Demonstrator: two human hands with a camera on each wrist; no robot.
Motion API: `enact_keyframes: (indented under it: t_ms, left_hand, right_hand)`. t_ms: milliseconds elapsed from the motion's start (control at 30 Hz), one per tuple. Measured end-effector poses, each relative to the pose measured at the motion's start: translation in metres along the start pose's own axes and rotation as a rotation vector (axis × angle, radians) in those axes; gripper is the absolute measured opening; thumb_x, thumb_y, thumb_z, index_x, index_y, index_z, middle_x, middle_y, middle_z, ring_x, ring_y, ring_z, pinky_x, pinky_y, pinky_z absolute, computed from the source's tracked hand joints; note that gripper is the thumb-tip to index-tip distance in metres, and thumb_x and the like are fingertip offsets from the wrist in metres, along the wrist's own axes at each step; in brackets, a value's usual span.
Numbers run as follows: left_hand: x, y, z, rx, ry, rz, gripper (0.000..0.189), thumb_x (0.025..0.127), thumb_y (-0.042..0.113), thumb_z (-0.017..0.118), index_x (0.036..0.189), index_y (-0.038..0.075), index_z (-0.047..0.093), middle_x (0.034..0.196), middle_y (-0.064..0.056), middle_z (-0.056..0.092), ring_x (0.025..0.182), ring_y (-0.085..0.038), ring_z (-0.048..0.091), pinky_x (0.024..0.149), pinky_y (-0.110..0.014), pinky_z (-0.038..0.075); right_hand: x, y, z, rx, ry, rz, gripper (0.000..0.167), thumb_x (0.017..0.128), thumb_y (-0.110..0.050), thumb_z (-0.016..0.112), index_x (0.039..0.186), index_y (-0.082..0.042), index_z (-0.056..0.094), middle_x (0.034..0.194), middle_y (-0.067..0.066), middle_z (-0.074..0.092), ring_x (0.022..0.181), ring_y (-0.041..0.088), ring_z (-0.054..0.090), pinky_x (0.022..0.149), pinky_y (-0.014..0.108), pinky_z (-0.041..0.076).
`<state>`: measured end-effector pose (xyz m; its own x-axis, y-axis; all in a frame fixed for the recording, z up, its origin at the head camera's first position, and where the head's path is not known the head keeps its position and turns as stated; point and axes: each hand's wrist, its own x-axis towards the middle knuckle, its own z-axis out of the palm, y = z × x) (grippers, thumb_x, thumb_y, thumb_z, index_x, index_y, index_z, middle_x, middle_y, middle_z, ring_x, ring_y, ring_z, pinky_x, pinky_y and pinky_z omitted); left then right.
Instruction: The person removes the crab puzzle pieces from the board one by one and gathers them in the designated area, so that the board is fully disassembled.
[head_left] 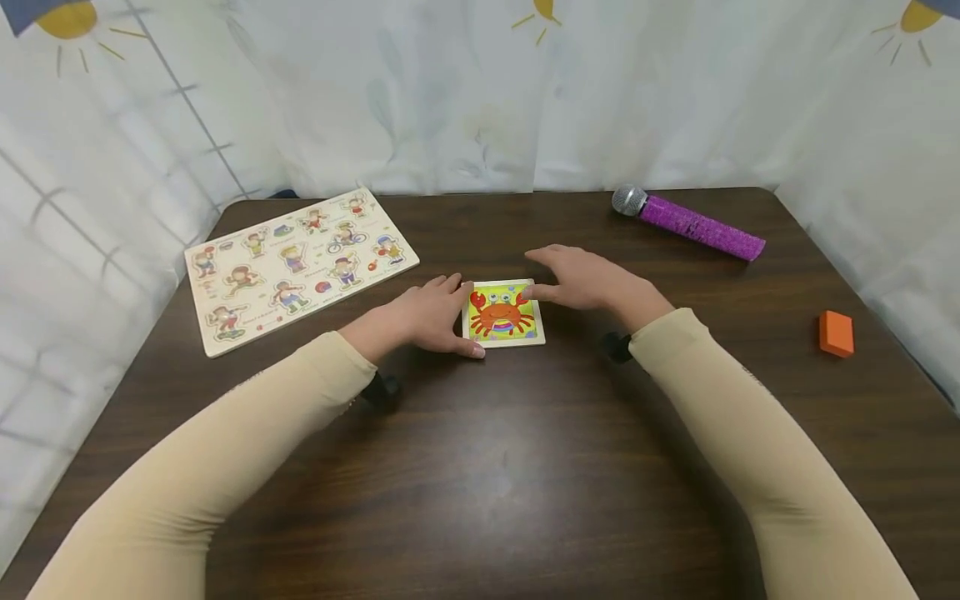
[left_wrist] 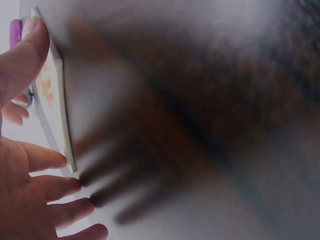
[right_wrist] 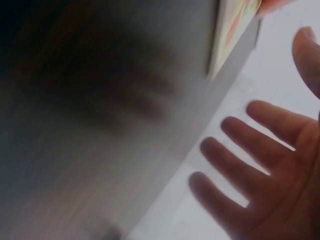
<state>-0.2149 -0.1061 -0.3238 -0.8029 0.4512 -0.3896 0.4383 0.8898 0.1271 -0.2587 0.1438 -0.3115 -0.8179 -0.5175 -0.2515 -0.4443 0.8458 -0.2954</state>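
A small square crab puzzle [head_left: 502,318] with a pale frame lies flat on the table; it is red on yellow-green. My left hand [head_left: 431,315] is at its left side, thumb by the near corner and index finger by the far one. In the left wrist view, those fingertips are right at the edge of the puzzle [left_wrist: 61,105], fingers spread and fairly straight. My right hand [head_left: 588,282] hovers over the puzzle's right side, its thumb overlapping the crab's claw in the head view. Spread, extended fingers [right_wrist: 235,175] hold nothing in the right wrist view.
A large wooden board with sports figures [head_left: 303,262] lies at the back left of the dark table [head_left: 480,483]. A purple glittery microphone [head_left: 701,227] lies at the back right, an orange block [head_left: 836,333] near the right edge. White curtains [head_left: 450,100] hang behind.
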Motion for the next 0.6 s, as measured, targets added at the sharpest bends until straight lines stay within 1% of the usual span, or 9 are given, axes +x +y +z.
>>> enact_keyframes:
  t_ms: [133, 233, 433, 600]
  left_hand:
    - [0.003, 0.002, 0.004, 0.002, 0.009, -0.003, 0.113, 0.086, 0.066, 0.069, 0.163, 0.003, 0.018, 0.171, -0.021, 0.013, 0.157, -0.046, 0.015, 0.121, -0.063, 0.025]
    - [0.004, 0.003, 0.005, -0.011, 0.018, 0.001, 0.111, 0.086, 0.065, 0.070, 0.163, 0.004, 0.019, 0.171, -0.020, 0.013, 0.156, -0.047, 0.015, 0.120, -0.065, 0.025]
    - [0.008, 0.010, 0.007, 0.002, 0.033, 0.017, 0.110, 0.086, 0.068, 0.068, 0.163, 0.006, 0.020, 0.171, -0.019, 0.015, 0.156, -0.048, 0.016, 0.120, -0.064, 0.028]
    - [0.008, 0.020, 0.009, 0.039, 0.038, 0.033, 0.112, 0.086, 0.071, 0.066, 0.163, 0.005, 0.020, 0.171, -0.019, 0.016, 0.155, -0.048, 0.017, 0.119, -0.062, 0.031]
  right_hand:
    - [0.003, -0.016, 0.008, 0.020, -0.049, -0.025, 0.077, 0.097, -0.050, 0.065, 0.156, -0.008, 0.040, 0.163, 0.014, 0.039, 0.151, 0.033, 0.036, 0.123, 0.051, 0.029]
    - [0.005, -0.022, 0.012, 0.048, -0.072, -0.033, 0.073, 0.096, -0.047, 0.068, 0.154, -0.009, 0.044, 0.161, 0.012, 0.042, 0.148, 0.031, 0.040, 0.122, 0.051, 0.031]
    - [0.003, -0.025, 0.015, 0.053, -0.074, -0.041, 0.068, 0.095, -0.040, 0.071, 0.151, -0.008, 0.049, 0.156, 0.012, 0.049, 0.142, 0.030, 0.047, 0.120, 0.049, 0.035]
    - [0.000, -0.026, 0.020, 0.040, -0.061, -0.058, 0.063, 0.095, -0.036, 0.073, 0.148, -0.008, 0.053, 0.154, 0.012, 0.051, 0.142, 0.030, 0.047, 0.119, 0.048, 0.037]
